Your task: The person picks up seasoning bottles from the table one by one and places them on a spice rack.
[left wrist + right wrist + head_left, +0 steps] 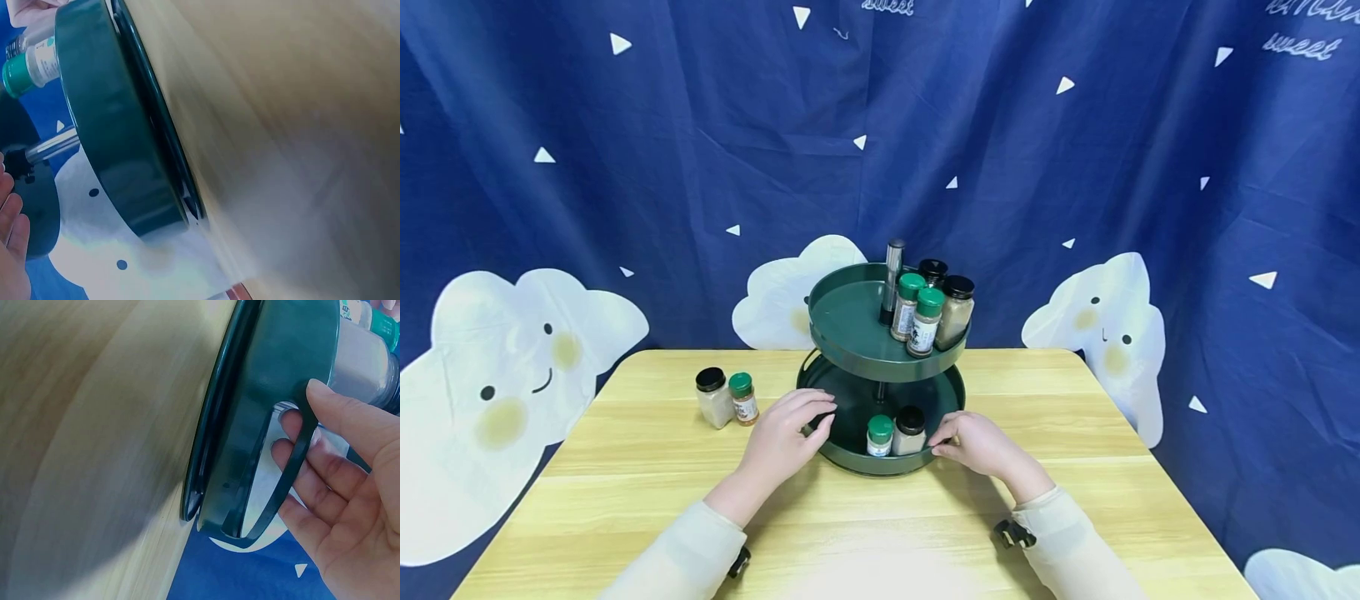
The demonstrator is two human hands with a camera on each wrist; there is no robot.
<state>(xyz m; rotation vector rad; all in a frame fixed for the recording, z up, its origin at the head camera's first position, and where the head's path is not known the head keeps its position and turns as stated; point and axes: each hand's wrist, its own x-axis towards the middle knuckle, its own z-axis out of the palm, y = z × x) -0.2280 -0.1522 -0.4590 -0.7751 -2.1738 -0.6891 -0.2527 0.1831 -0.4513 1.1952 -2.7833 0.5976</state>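
Observation:
A dark green two-tier turntable rack (880,467) stands on the table, a metal post rising through its middle. My right hand (973,446) pinches the cut-out handle on the right of its lower tray; in the right wrist view the thumb (337,406) lies on the rim and fingers show through the slot. Over the lower tray's left side is my left hand (786,429), fingers loosely bent and holding nothing; only its fingers (15,225) show in the left wrist view. A green-capped jar (880,436) and a black-capped jar (910,432) sit at the lower tray's front.
Several green- and black-capped jars (923,329) crowd the right side of the upper tray (842,312). Left of the rack, a black-capped jar (715,400) and a green-capped jar (743,400) stand on the wooden table (647,475). A blue curtain (700,150) hangs behind.

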